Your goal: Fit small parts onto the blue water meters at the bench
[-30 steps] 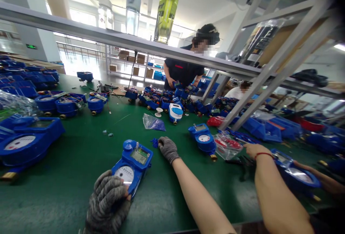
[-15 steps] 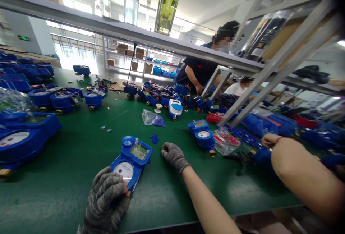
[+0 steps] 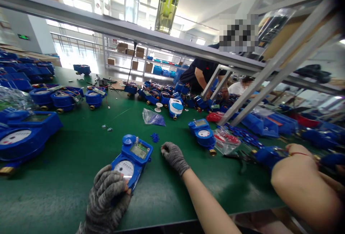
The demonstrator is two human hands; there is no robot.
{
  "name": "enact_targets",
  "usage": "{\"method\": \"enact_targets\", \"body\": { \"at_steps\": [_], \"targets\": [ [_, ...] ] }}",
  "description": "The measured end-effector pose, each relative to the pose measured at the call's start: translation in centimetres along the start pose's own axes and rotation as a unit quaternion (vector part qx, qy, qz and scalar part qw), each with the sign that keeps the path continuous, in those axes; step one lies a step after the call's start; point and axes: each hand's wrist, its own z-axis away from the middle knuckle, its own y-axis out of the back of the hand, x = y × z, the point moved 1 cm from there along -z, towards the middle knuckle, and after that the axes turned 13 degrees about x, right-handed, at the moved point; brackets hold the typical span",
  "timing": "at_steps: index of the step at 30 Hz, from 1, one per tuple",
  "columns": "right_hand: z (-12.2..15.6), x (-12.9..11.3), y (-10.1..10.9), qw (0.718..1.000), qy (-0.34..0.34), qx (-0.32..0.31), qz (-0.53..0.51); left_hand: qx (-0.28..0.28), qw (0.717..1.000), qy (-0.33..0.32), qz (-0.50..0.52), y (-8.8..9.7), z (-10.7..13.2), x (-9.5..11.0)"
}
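Observation:
My left hand [image 3: 107,194], in a grey knit glove with bare fingertips, grips the lower end of a blue water meter [image 3: 132,162]. The meter faces up, tilted, its small display and round white dial both showing. To its right, my gloved right hand [image 3: 175,156] rests on the green table with fingers curled shut. Whatever may be in those fingers is hidden. Just beyond that hand lies a little pile of small blue parts [image 3: 154,138]. Farther off is a clear bag of blue pieces [image 3: 154,117].
Another blue meter [image 3: 203,133] stands to the right, beside a bag of red pieces [image 3: 226,141] and pliers [image 3: 242,160]. A co-worker's arm [image 3: 304,183] reaches in at right. Several meters crowd the left. A shelf [image 3: 151,36] with bottles crosses above.
My two hands and the held meter stay almost still. At the right, the co-worker's arm has shifted over a blue meter. The person across the table has moved slightly right.

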Motion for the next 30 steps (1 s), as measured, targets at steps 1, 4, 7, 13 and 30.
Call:
{"method": "enact_targets", "body": {
  "at_steps": [1,4,7,13,30],
  "targets": [
    [0.3,-0.3,0.0,1.0,0.004,0.003,-0.009,0.001,1.0,0.0,0.001,0.0,0.0,0.0],
    [1.5,-1.3,-0.1,0.999,0.024,0.008,-0.021,0.001,1.0,0.001,0.005,0.0,-0.1,0.1],
    [2.4,-1.8,-0.5,0.999,0.036,0.002,-0.024,-0.004,1.0,0.002,0.008,0.1,-0.3,0.2],
    [2.2,-0.5,-0.6,0.997,0.019,0.007,-0.071,-0.003,1.0,0.011,0.006,0.1,-0.3,0.2],
    [3.3,-1.1,0.2,0.996,0.037,-0.039,-0.068,-0.01,1.0,0.015,0.008,0.1,-0.1,0.1]
  ]
}}
